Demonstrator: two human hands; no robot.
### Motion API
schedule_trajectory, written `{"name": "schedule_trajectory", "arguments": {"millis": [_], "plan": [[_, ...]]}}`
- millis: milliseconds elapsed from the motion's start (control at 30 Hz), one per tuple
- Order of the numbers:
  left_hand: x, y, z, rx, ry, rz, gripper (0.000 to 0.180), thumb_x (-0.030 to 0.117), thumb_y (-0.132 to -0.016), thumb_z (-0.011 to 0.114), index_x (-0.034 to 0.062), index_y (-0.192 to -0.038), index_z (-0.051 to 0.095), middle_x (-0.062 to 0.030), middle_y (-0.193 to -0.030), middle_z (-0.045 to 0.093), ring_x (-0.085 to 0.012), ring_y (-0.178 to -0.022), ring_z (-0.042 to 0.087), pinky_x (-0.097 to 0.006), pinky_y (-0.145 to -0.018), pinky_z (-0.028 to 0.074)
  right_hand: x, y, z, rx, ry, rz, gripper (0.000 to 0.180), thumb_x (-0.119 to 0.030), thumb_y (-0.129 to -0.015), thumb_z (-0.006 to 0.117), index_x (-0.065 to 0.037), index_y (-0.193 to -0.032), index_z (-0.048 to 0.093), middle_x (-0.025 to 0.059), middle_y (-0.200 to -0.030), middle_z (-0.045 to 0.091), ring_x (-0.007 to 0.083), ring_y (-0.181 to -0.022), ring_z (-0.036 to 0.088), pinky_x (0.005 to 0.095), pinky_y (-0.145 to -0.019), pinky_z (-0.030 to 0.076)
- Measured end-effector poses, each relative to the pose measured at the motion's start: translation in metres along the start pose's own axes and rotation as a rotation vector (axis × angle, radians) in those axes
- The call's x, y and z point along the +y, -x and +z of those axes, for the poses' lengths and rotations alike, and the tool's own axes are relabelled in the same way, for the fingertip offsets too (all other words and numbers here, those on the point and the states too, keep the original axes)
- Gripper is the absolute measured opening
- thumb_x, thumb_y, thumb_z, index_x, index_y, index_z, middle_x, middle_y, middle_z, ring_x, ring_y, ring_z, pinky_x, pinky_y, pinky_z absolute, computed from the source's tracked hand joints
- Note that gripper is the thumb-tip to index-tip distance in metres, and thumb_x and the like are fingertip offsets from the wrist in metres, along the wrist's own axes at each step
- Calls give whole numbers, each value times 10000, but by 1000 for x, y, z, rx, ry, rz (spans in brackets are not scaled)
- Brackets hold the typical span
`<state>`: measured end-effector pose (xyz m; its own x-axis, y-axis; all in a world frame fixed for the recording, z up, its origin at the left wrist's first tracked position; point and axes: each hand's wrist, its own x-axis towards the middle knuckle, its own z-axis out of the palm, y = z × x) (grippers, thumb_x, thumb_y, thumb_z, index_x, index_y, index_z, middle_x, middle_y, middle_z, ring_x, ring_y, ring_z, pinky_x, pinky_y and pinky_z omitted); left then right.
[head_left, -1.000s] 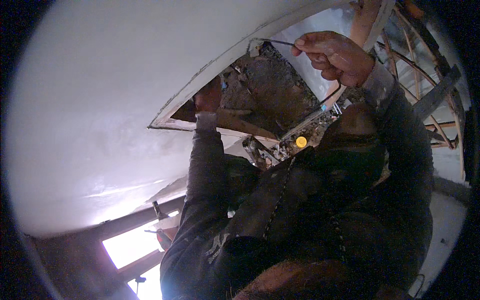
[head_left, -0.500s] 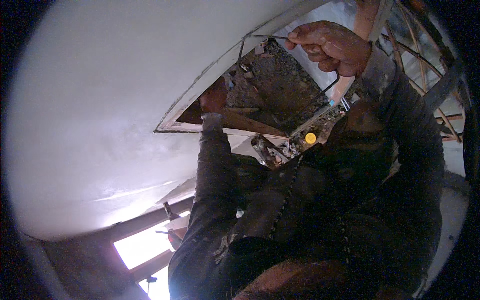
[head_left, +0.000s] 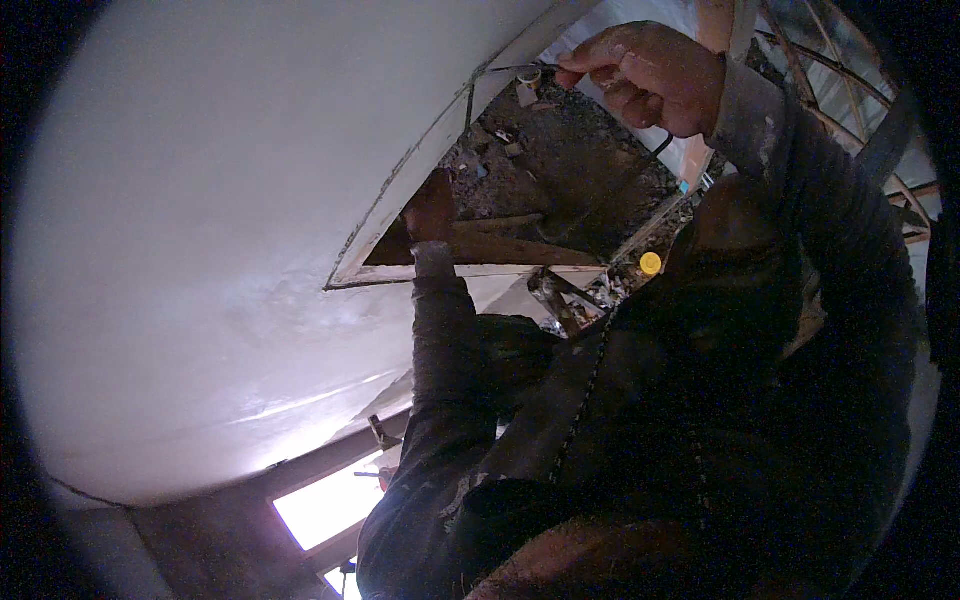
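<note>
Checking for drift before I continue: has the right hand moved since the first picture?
Yes, leftward: the right hand was up and right of the yellow disc; now it is almost straight above it.

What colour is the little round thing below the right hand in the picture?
The round thing is yellow, clear in the head view.

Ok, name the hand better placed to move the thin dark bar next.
Right hand, probably: it grips the thin dark bar; the left hand is apart from it, beside the white panel.
</note>
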<state>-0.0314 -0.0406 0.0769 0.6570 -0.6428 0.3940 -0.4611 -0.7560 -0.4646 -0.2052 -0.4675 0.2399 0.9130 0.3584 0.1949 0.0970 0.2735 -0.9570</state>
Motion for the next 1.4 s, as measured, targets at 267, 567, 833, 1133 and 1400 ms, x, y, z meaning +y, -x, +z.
{"name": "schedule_trajectory", "arguments": {"millis": [267,567,833,1133,1400], "plan": [[0,-5,-3,-9,-118,29,252,259,-940,619,83,-1113,669,-225,-1139,707,-424,-1032,698,-575,-815,579,-11,-32,-60,-78,-354,661,306,-284,-1027,580,-9,-1150,634,13,-712,542,144,-553,501,311,-502,399],[-1,-13,-27,-312,173,-174,231,176,-933,643,127,-1159,648,-228,-1182,692,-453,-1119,660,-593,-908,543,-34,-23,-38,228,-268,645,208,-213,-1061,553,-20,-1128,598,-63,-658,363,73,-508,327,266,-455,286],[5,-6,-20,-79,-59,-26,195,242,-976,625,174,-1156,661,-193,-1209,691,-452,-1125,652,-607,-915,530,-28,-10,-43,318,-141,452,292,-283,-1030,625,5,-1083,625,-98,-595,237,21,-474,200,203,-367,170],[9,-10,-34,-158,-87,-78,244,221,-973,620,62,-1154,658,-205,-1254,673,-428,-1184,631,-575,-977,516,-56,1,-65,396,-187,661,219,-226,-1039,594,-22,-1120,593,-69,-642,341,69,-503,308,252,-445,256],[6,-3,-15,-21,31,-108,337,219,-974,607,53,-1265,637,-195,-1343,641,-424,-1233,598,-550,-1064,465,-56,16,-87,339,-250,568,193,-225,-1047,574,-38,-1093,590,-73,-635,344,56,-497,295,239,-443,261]]}}
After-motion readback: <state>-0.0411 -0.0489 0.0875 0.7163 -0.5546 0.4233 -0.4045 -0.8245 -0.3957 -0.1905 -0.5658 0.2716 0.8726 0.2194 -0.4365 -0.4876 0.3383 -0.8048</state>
